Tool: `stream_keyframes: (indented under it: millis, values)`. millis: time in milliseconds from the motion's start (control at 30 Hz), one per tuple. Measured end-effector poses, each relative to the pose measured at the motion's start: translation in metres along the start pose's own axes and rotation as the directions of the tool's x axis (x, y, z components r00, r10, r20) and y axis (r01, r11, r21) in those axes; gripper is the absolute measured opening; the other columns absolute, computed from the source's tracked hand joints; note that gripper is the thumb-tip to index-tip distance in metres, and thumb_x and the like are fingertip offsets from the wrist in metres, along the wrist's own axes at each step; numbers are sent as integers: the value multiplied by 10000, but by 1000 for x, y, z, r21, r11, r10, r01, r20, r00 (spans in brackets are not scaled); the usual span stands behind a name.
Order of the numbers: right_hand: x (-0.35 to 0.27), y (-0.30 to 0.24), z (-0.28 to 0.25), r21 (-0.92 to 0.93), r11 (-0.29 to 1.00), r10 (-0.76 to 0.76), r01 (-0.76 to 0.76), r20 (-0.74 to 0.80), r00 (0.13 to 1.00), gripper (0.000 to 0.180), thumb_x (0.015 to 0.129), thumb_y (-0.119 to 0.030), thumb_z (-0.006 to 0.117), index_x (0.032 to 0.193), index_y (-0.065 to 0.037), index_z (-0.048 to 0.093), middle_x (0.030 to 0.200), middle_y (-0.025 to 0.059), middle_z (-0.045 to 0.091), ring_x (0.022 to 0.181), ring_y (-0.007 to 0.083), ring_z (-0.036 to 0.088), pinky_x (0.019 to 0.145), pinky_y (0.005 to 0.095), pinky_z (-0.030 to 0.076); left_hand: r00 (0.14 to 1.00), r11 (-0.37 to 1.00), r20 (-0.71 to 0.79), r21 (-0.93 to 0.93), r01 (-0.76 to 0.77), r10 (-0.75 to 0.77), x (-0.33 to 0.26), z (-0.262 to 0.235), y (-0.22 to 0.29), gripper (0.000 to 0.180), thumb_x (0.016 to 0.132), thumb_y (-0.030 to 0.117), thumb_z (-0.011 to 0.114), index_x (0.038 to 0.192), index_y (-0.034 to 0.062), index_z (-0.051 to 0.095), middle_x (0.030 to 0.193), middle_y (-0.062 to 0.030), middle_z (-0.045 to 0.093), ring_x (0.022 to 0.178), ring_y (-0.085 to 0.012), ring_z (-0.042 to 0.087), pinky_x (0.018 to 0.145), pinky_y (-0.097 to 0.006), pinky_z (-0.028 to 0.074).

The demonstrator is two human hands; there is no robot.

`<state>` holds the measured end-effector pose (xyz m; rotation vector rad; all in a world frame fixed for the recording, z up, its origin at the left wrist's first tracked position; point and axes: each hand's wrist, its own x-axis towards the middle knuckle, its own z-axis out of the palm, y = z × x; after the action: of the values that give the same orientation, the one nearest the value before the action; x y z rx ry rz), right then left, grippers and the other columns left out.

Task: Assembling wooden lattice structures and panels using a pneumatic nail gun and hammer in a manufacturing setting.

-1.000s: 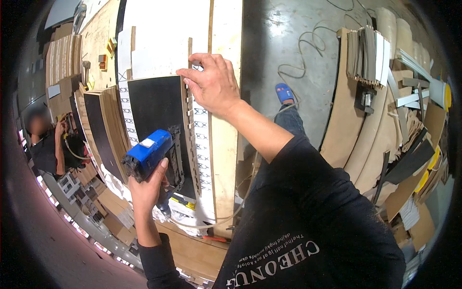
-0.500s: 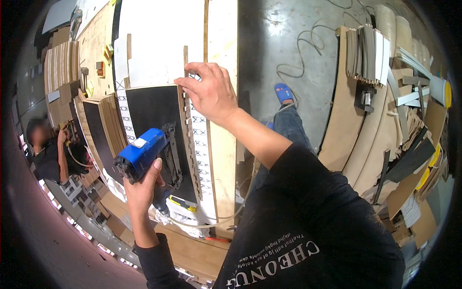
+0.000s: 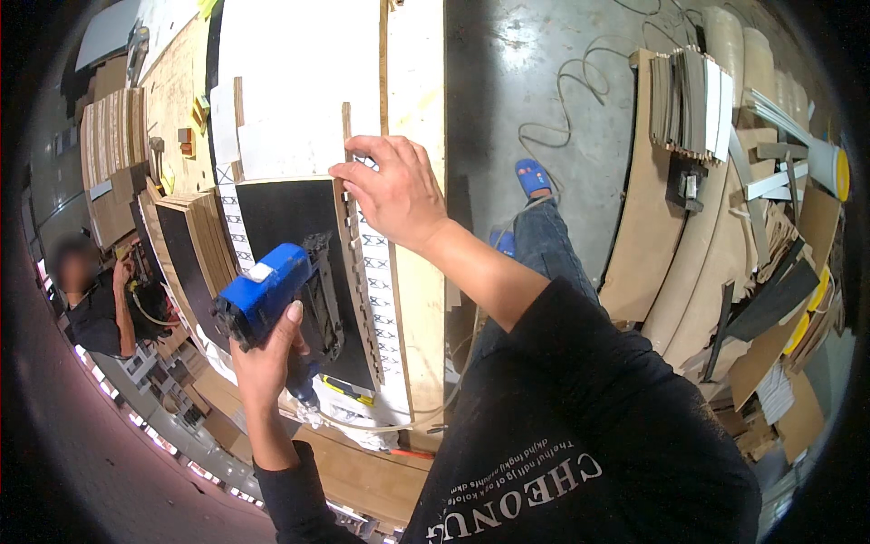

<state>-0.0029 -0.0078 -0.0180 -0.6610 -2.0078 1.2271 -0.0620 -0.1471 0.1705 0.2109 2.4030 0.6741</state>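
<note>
My left hand [image 3: 263, 370] is wrapped round the grip of a blue nail gun [image 3: 265, 288], tilted above a black panel [image 3: 285, 213] on the workbench. A hose trails from the gun's grip. At the panel's far right corner my right hand [image 3: 399, 192] pinches a narrow wooden strip [image 3: 346, 131] between thumb and fingers. This strip runs along the panel's right edge, and its fingertip contact is partly hidden. White borders with drawn crosses [image 3: 385, 299] flank the panel. A yellow and black utility knife [image 3: 347, 390] lies by its near end.
Dark-faced boards [image 3: 195, 240] are stacked left of the panel. Further left another person [image 3: 95, 304] works. The hose [image 3: 399, 426] crosses the bench's near end. On the right stand cardboard sheets and a stack of thin strips [image 3: 693, 100]; a cable [image 3: 571, 100] snakes over the floor.
The panel, strip and bench sit slightly lower in the picture, and my right hand has come nearer with them. My left hand keeps the nail gun almost in place.
</note>
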Motion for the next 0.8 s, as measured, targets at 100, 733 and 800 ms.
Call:
stream_keyframes:
  millis: [100,733,800]
  values:
    - [-1,0,1,-20,1000,-15,16,11,1000,274,724,-55,601,975,-159,633,1082,39,536,1022,226,485,915,364,343,1000,999,-8,-17,-28,28,4,2,5,248,796,174,687,889,-27,575,618,-52,550,494,-129,535,461,-258,453]
    - [1,2,-2,-18,1000,6,-6,4,1000,283,769,-51,548,1039,-132,578,1070,26,538,981,224,482,868,351,360,999,998,-4,-25,-53,53,27,7,31,277,801,204,690,898,-29,575,627,-49,544,490,-126,524,452,-254,442]
    - [2,3,-4,-31,999,7,-7,-4,1000,292,765,-50,547,1044,-129,575,1068,30,538,978,224,483,868,350,359,999,999,0,-11,-47,47,31,9,36,268,801,195,687,900,-29,576,618,-44,540,488,-124,522,452,-254,442]
